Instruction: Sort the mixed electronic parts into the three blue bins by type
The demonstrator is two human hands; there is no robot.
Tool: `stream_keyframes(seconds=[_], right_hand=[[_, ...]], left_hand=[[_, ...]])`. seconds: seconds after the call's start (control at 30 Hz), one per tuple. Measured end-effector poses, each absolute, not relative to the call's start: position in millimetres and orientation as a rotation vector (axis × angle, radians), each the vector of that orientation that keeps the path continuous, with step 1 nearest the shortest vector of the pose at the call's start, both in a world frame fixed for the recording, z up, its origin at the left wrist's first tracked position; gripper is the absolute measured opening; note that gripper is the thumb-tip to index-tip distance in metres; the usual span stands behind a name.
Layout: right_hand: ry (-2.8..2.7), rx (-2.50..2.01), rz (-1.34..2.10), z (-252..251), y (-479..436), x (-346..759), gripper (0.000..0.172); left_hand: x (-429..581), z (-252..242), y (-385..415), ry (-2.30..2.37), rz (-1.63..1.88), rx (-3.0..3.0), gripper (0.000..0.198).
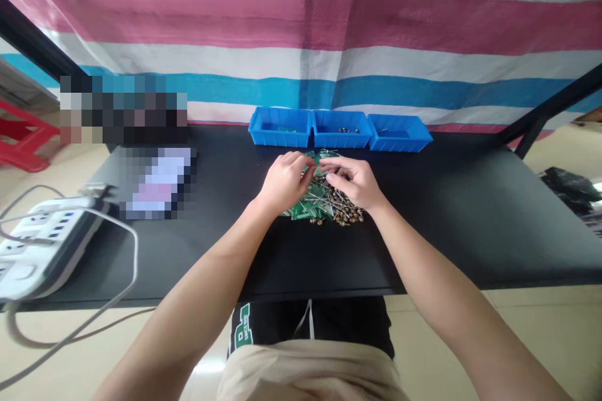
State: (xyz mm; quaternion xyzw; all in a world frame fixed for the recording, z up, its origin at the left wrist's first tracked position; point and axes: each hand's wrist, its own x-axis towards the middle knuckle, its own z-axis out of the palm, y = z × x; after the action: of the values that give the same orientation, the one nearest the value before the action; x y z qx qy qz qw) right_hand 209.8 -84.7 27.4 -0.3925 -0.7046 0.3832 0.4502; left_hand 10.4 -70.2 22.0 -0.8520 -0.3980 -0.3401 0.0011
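Note:
My left hand (286, 182) and my right hand (357, 182) meet above a mixed heap on the black table. Thumb and fingers of each are drawn together near the other hand's fingertips; what lies between them is too small to name. Green translucent pieces (303, 208) form the heap's left and far parts. On the right and near side lie many thin metal pins with brassy round heads (345, 210). Behind the hands stand three blue bins in a row. A few pale green bits are in the left bin (279, 138), small metal parts in the middle bin (341, 141), and a thin piece in the right bin (399, 144).
A white power strip (51, 232) with grey cables lies at the table's left end. Near it is a blurred-out flat device (160, 185). Black frame posts (550, 103) rise at both sides, and a striped sheet (423, 19) hangs behind. A red stool (28, 138) stands at left.

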Motion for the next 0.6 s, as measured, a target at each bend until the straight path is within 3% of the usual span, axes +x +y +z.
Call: stream_keyframes(seconds=[0.6], right_hand=[[-1.807, -0.977, 0.896, 27.9, -86.3, 208.5, 0.045]], left_hand=[[12.0, 26.8, -73.5, -1.295, -1.113, -2.642, 0.016]])
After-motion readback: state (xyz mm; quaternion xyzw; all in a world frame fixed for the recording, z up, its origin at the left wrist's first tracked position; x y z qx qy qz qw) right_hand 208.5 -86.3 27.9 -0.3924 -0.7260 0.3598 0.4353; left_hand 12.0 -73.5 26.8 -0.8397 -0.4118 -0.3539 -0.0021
